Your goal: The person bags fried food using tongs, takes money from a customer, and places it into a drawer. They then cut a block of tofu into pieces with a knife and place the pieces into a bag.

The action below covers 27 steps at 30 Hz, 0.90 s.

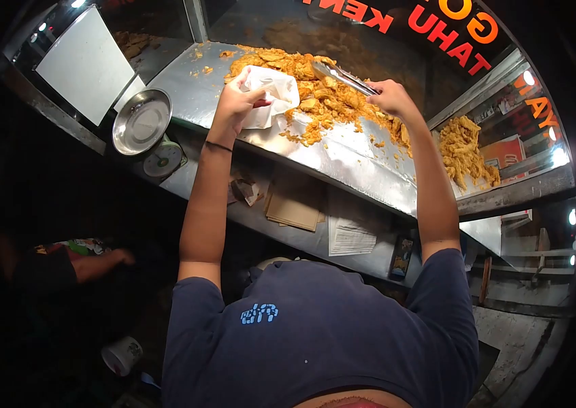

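My left hand (237,102) grips a white paper bag (281,92) and holds its mouth spread over the metal counter (199,88). What lies inside the bag is hidden. In my right hand (391,98) are metal tongs (346,78), their tips pointing left into a heap of golden fried food (342,102). The heap stretches across the counter behind and to the right of the bag, with crumbs scattered toward the front edge.
Left of the counter stands a weighing scale (163,160) with a round metal pan (142,122). A lower shelf holds brown paper (294,204) and white paper sheets (351,228). Lettered glass (437,34) encloses the back. Another person's arm (104,264) shows at lower left, near a white bucket (122,355).
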### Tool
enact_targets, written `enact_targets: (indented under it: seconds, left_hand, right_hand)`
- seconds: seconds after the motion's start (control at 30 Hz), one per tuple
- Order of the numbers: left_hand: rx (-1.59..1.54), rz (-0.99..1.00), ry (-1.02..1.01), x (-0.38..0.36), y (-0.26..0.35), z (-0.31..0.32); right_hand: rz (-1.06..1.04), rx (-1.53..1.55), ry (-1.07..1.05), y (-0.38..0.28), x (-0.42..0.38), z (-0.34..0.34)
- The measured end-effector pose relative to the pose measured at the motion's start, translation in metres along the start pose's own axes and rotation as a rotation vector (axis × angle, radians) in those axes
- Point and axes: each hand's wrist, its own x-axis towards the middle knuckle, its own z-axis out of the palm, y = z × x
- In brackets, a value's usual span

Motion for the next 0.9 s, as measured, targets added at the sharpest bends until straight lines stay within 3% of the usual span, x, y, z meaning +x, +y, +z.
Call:
enact_targets:
  seconds: [0.03, 0.07, 0.1, 0.17, 0.23, 0.3, 0.33, 0.37, 0.43, 0.53, 0.67, 0.73, 0.77, 0.83, 0.9]
  left_hand:
    - [-0.023, -0.029, -0.001, 0.006, -0.001, 0.001]
    - [-0.061, -0.024, 0.002, 0.013, -0.005, 0.001]
    - [-0.06, -0.024, 0.001, 0.017, -0.007, 0.0]
    - [-0.123, 0.033, -0.017, 0.022, -0.009, 0.0]
    - [-0.079, 0.031, -0.019, 0.017, 0.002, -0.001]
    - [-0.036, 0.03, -0.016, 0.011, 0.005, -0.005]
    - [-0.026, 0.027, 0.004, 0.009, 0.005, -0.008]
    - [-0.016, 0.025, 0.026, 0.007, 0.006, -0.013]
    - [-0.001, 0.038, 0.036, 0.006, 0.002, -0.02]
    - [0.007, 0.026, 0.017, 0.003, -0.001, -0.02]
    - [0.079, 0.02, 0.036, 0.003, -0.002, -0.013]
    - [0.113, 0.019, 0.047, 0.004, -0.003, -0.01]
    - [0.121, 0.003, 0.033, 0.005, -0.005, -0.01]
    - [0.131, -0.012, 0.02, 0.007, -0.005, -0.01]
    - [0.137, -0.018, -0.003, 0.009, -0.005, -0.007]
  right_hand:
    - [0.016, 0.409, -0.123, 0.006, 0.001, -0.002]
    - [0.02, 0.612, -0.149, -0.017, -0.023, -0.01]
    - [0.021, 0.612, -0.149, -0.026, -0.029, -0.009]
    - [-0.01, 0.787, -0.349, -0.035, -0.038, -0.008]
    - [-0.044, 0.768, -0.349, -0.045, -0.049, -0.012]
    - [-0.082, 0.434, -0.221, -0.04, -0.053, -0.02]
    - [-0.118, 0.036, -0.033, -0.029, -0.05, -0.02]
    - [-0.12, 0.036, -0.035, -0.023, -0.053, -0.017]
    - [-0.009, -0.423, -0.044, -0.016, -0.062, -0.01]
    - [0.075, -0.495, 0.02, 0.02, -0.053, 0.036]
    - [0.106, -0.364, 0.071, 0.022, -0.065, 0.037]
    - [-0.098, -0.344, 0.129, 0.045, -0.064, 0.033]
    - [-0.1, -0.343, 0.128, 0.041, -0.066, 0.027]
    - [0.169, 0.539, -0.132, 0.024, -0.078, 0.004]
    - [0.17, 0.712, -0.184, 0.004, -0.083, -0.003]
